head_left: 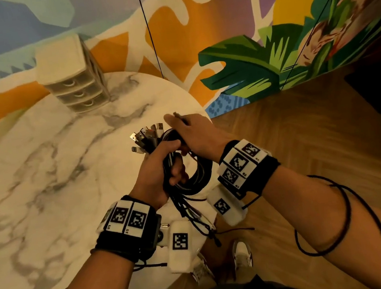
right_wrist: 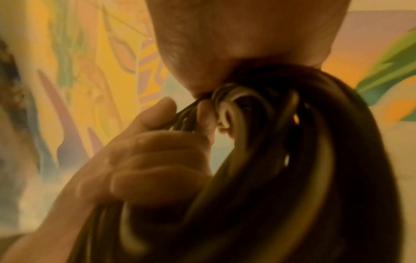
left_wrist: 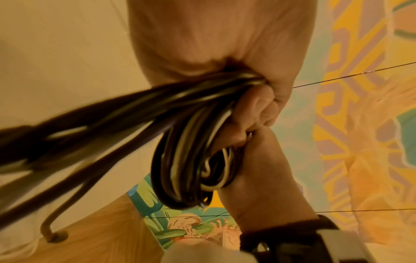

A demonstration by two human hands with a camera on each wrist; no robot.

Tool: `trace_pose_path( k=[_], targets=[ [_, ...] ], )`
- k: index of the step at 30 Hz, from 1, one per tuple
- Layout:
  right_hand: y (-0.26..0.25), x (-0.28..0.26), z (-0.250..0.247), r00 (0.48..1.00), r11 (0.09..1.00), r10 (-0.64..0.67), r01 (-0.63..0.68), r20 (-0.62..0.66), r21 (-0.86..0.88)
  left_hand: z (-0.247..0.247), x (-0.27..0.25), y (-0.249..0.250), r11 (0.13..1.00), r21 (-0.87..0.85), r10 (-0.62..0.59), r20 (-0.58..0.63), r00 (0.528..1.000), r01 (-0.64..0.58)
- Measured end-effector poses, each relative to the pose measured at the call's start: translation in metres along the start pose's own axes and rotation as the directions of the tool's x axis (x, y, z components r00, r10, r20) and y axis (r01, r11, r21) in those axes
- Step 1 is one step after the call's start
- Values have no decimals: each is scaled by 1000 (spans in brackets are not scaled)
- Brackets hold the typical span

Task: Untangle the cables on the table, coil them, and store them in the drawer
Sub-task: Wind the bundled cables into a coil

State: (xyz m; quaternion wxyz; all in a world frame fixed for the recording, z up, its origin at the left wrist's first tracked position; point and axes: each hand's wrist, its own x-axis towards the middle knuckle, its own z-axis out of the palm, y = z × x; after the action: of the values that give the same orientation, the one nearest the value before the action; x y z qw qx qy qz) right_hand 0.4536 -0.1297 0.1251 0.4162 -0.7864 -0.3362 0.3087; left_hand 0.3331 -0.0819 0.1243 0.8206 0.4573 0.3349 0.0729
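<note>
A bundle of dark and white cables (head_left: 197,175) is held above the near right edge of the marble table (head_left: 39,167). My left hand (head_left: 162,163) grips the bundle in a fist; several metal USB plugs (head_left: 146,136) fan out above it. My right hand (head_left: 192,131) holds the top of the coiled loop, and one plug end (head_left: 177,115) sticks out past its fingers. Loose cable ends (head_left: 195,215) hang below the left hand. The left wrist view shows the coil (left_wrist: 191,160) between my left hand (left_wrist: 258,99) and right hand (left_wrist: 258,169). In the blurred right wrist view the cables (right_wrist: 292,160) hang from the right hand (right_wrist: 236,44).
A beige three-drawer unit (head_left: 73,77) stands at the table's far edge, all drawers closed. Beyond it is a painted wall; wooden floor (head_left: 305,127) lies to the right. Thin black wires (head_left: 148,27) run down the wall. Sensor cables loop round my right forearm (head_left: 343,215).
</note>
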Motion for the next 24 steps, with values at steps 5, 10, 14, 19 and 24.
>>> trace_pose_path(
  k=[5, 10, 14, 19, 24],
  targets=[
    [2, 5, 3, 1000, 998, 24, -24, 10, 55, 0, -2, 0, 1000, -16, -12, 102, 995, 14],
    [5, 5, 4, 989, 898, 149, -137, 3, 418, 2, -2, 4, 997, 2, 74, 120, 990, -74],
    [13, -7, 10, 987, 856, 140, -80, -79, 511, 2, 1, 6, 991, -50, 131, 86, 988, -127],
    [24, -6, 6, 969, 719, 229, -234, 95, 654, 6, -5, 2, 993, -80, 103, 232, 967, -87],
    [35, -15, -7, 855, 537, 32, -452, 518, 712, 3, -5, 5, 994, -59, 101, 222, 970, -90]
  ],
)
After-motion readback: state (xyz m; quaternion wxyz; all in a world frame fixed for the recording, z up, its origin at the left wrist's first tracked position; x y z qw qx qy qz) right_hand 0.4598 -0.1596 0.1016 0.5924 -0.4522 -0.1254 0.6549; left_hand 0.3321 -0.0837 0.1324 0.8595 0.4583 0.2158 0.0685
